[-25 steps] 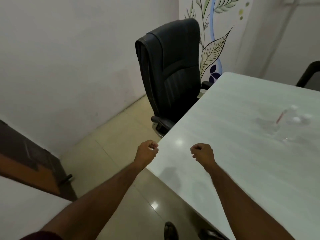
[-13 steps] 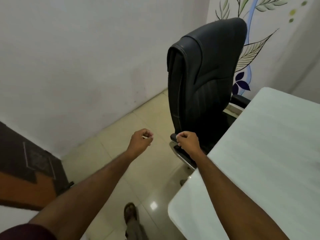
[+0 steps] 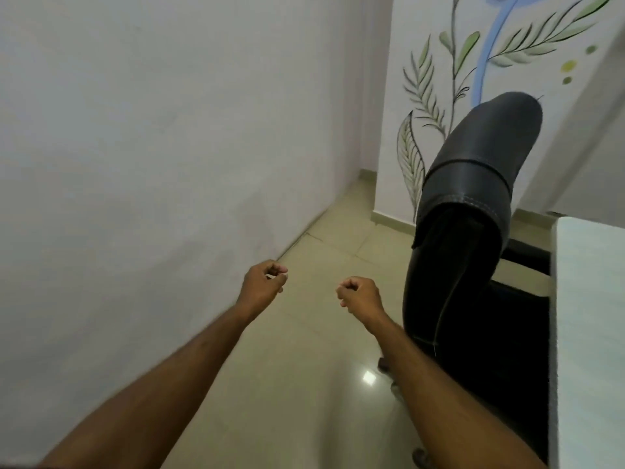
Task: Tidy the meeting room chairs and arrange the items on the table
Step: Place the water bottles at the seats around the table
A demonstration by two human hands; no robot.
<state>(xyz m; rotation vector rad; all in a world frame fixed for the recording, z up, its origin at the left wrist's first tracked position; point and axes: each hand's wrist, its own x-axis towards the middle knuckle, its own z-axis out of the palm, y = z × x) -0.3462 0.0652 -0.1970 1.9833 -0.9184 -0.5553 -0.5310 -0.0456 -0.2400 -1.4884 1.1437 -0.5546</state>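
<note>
Left hand (image 3: 262,282) and right hand (image 3: 360,296) clenched, empty, mid-frame over tiled floor (image 3: 304,384). Black office chair (image 3: 473,231) at right, tucked against white tabletop (image 3: 592,333) edge.

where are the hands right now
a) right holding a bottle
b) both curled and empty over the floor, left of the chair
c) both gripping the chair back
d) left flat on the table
B: the left hand and right hand are curled on nothing, above the floor, with the black chair untouched to their right.
</note>
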